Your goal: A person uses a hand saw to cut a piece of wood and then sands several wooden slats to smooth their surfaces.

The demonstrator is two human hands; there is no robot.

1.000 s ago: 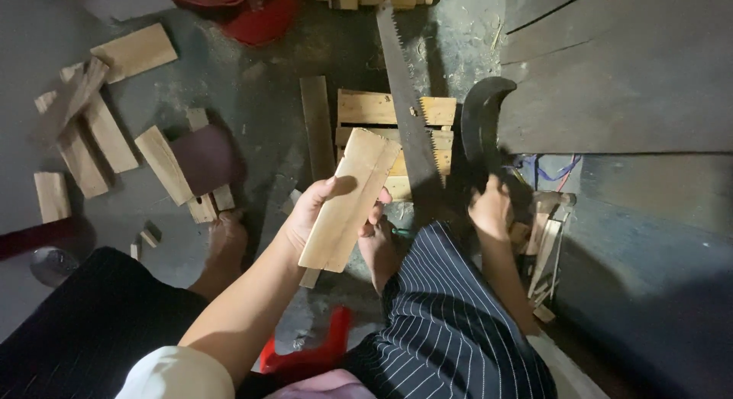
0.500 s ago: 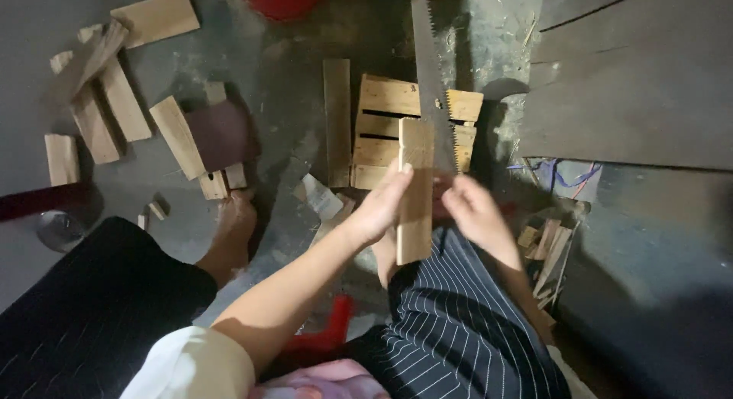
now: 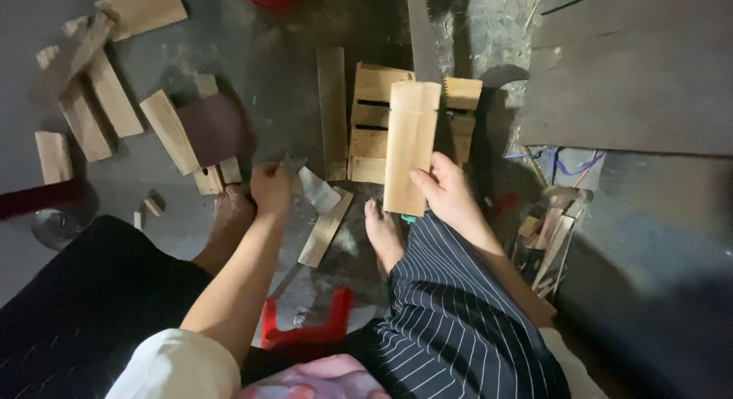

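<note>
Leftmost, a scatter of short wooden offcuts [image 3: 107, 101] lies on the grey concrete floor [image 3: 282, 71], some stacked crosswise, with one larger flat board [image 3: 143, 8] near the top edge. Just right of them a longer plank [image 3: 169, 132] lies slanted, touching a dark maroon sheet [image 3: 216, 128] that looks like sandpaper. Below that sheet the left hand [image 3: 271, 189] reaches down to the floor beside a bare foot [image 3: 231, 213]; its fingers are curled together, but blur hides whether they pinch anything. Close to its right lie a pale scrap [image 3: 319, 191] and a thin wooden strip [image 3: 327, 227], slanted on the floor. A red plastic stool [image 3: 305, 334] shows under the person's legs. Further right, a narrow upright slat [image 3: 332, 113] lies beside a small slatted wooden panel [image 3: 372, 124] on the floor. Over that panel the right hand [image 3: 447, 193] holds a flat wooden board [image 3: 411, 147] upright, thumb on the near face and fingers wrapped behind its right edge, gripping it near the lower end. The other bare foot [image 3: 382, 231] rests just below the board. Behind the board a long saw blade [image 3: 422, 32] runs toward the top edge. At far right a bundle of small wood pieces [image 3: 550, 235] leans beside dark planks [image 3: 634, 71].
</note>
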